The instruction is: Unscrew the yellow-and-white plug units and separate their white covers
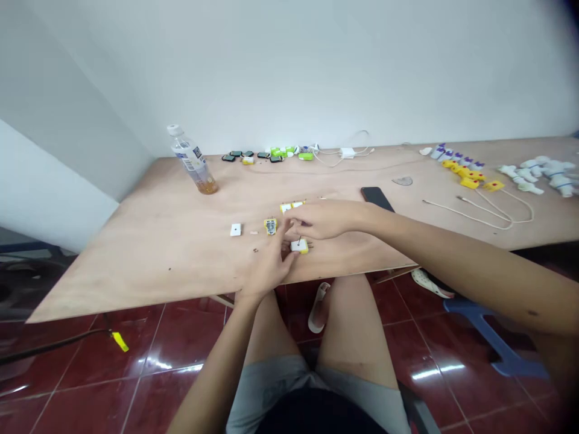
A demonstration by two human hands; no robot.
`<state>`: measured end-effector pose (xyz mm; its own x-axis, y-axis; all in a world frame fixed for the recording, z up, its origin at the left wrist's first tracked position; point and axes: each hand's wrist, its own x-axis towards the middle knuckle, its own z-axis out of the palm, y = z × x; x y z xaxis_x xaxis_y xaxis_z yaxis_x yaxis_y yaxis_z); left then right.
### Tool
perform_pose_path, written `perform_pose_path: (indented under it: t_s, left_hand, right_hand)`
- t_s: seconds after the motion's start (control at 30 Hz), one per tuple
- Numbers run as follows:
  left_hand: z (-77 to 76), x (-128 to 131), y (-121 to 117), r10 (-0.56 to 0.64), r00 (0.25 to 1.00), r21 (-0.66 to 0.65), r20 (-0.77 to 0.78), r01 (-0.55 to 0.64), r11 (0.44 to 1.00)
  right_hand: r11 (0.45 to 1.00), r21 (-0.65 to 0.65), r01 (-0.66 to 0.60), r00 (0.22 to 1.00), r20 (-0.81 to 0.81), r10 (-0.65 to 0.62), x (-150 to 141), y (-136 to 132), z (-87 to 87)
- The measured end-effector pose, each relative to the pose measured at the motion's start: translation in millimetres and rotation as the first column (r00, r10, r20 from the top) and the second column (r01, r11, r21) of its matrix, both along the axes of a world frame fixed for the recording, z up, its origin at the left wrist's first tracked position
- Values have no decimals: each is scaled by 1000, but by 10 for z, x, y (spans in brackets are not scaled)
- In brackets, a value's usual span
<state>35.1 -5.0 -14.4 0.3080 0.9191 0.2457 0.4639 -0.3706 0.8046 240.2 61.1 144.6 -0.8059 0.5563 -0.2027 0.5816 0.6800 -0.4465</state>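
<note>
My left hand (266,265) rests at the table's front edge, thumb and fingers closed on a small white-and-yellow plug (299,246) with metal prongs pointing right. Over it, my right hand (319,220) pinches a thin tool, perhaps a screwdriver; its dark shaft (299,240) meets the plug's white face, and its handle is hidden by the fingers. Just behind the hands lie more white-and-yellow plugs (286,207), partly covered. An opened yellow plug housing (270,226) shows its grey inside. Left of that are a small pinkish piece (254,232) and a white square cover (236,229).
A drink bottle (194,161) stands back left. Along the wall lie black-and-green small parts (283,152) and a white adapter (347,153) with cable. To the right are a phone (377,198), a white cable (488,211), yellow pieces (470,176) and white bundles (558,175).
</note>
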Motion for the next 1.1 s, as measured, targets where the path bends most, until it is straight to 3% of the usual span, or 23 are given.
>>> perform_pose_path:
  t_s: [0.07,0.2,0.33,0.57,0.8,0.97,1.1]
  left_hand:
    - [3,1,0,6,1000,3,-2,-6,1000]
    - [19,1,2,1,1000,23,-4,-1,1000]
    - [6,-3,8,1,1000,30,-19,-1,1000]
    - [-4,-1,-3,3,1000,20,-6,-3,1000]
    - [26,3,3,15,999,63,-42,-12,998]
    - [34,4,-4,-29,998,98,-47,34,995]
    - [66,-5,-17,-51,999,120,-17,53,991]
  right_hand:
    - [1000,19,22,999,24,-23,7,8,3]
    - [999,-10,-52,999,-14,52,9,10,13]
    - [1000,12,-3,998,67,2,-19,-32,45]
    - [998,46,43,998,51,-45,-1,-42,39]
    - [999,-25,-31,987,-159,27,30,41,-162]
    - [974,98,202,892,-428,-142,165,-124,-320]
    - [935,192,299,814,-563,-144,318,-386,-683]
